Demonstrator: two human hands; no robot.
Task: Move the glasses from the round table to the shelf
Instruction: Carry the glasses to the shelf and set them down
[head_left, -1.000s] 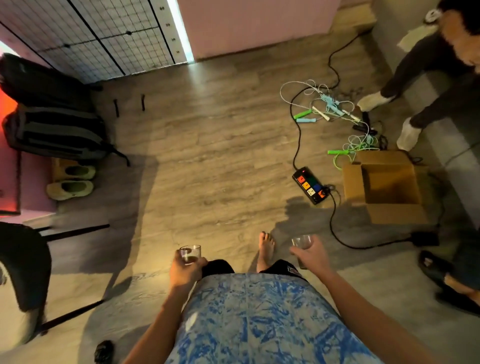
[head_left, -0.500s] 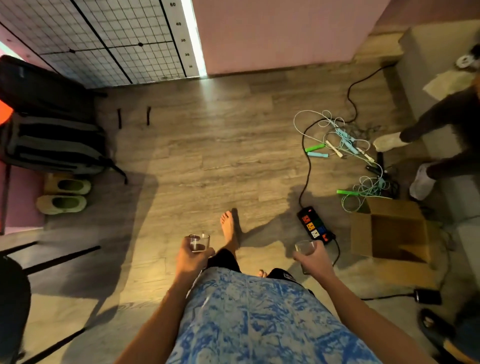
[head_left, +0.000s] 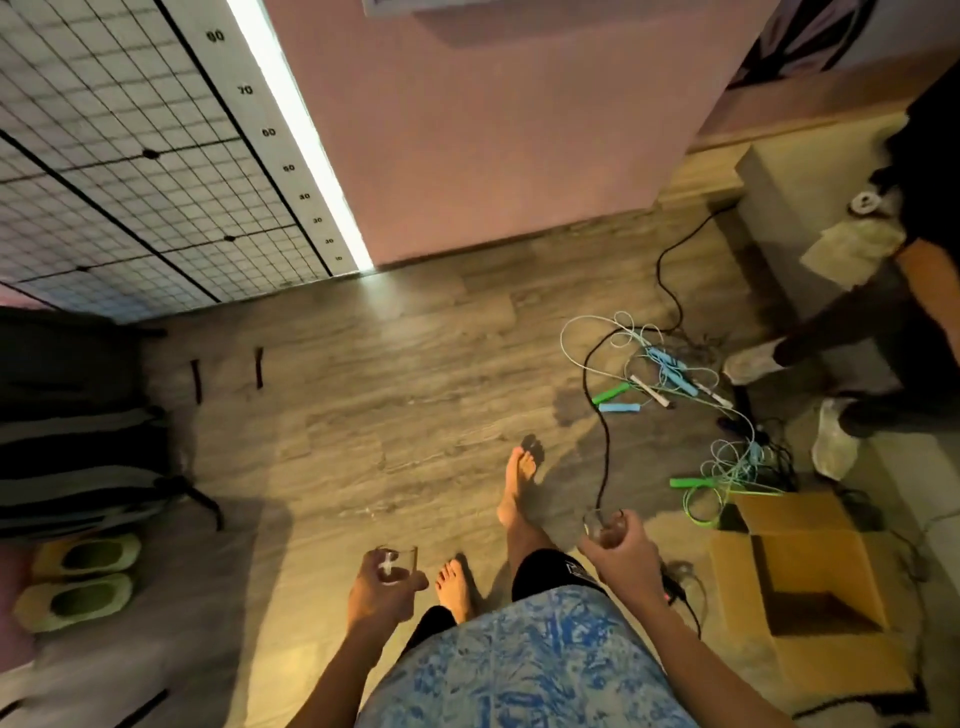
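Left hand (head_left: 382, 592) grips glass (head_left: 397, 564); right hand (head_left: 621, 564), second glass (head_left: 602, 527) (scale (head_left: 270, 135): 90).

Centre: a person stands on the grey wood-plank floor (head_left: 389, 389), the left hand (head_left: 382, 592) holding one small clear glass tumbler (head_left: 397, 564), the right hand (head_left: 621, 564) a second clear tumbler (head_left: 602, 525). Right: an open brown cardboard box (head_left: 733, 587), with tangled green and blue skipping ropes (head_left: 670, 371) beyond it. Left: a pair of pale green slippers (head_left: 78, 600), a dark striped bag (head_left: 78, 483) behind them.

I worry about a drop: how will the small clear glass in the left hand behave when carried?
The small clear glass is probably rigid but fragile; the wood-look floor beneath seems hard. Its smooth wall may be slippery, though the left hand curls round it. Likely light: one hand holds it.
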